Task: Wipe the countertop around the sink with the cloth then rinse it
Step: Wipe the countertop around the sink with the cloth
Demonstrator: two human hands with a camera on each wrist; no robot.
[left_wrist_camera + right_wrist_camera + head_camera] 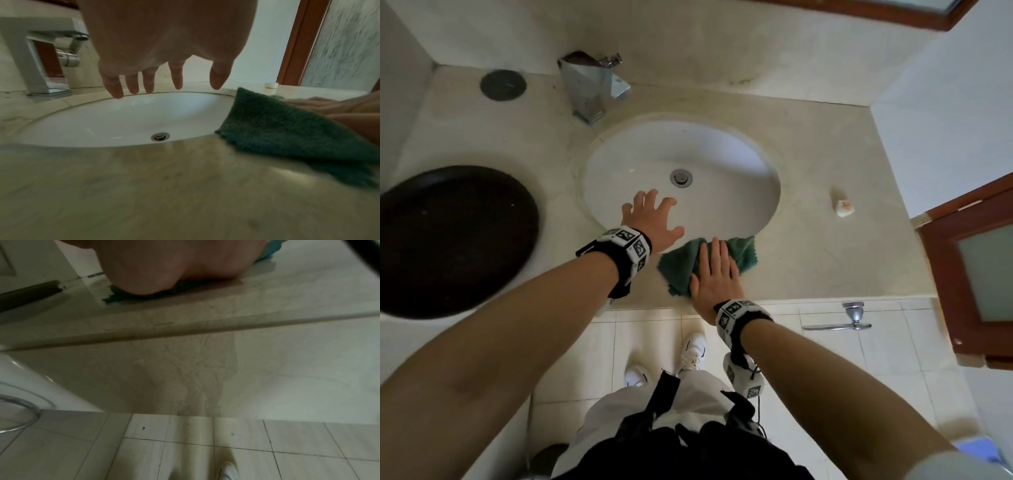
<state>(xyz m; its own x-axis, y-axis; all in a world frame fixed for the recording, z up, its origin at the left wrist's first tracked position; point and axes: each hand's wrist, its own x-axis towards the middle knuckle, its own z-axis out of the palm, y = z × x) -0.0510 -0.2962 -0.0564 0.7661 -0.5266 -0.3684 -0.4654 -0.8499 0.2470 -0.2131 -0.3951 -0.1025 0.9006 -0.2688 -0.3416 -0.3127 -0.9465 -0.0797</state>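
A dark green cloth lies on the beige marble countertop at the sink's front rim, and shows as the cloth in the left wrist view too. My right hand presses flat on it with straight fingers; its palm covers the cloth in the right wrist view. My left hand hovers with spread fingers over the front left part of the white oval sink, holding nothing. Its fingers hang above the sink. The chrome faucet stands behind the basin.
A large dark round tray fills the counter's left side. A small dark round lid sits at the back left. A soap piece lies right of the sink. A wooden door stands at right. The tiled floor lies below the counter's edge.
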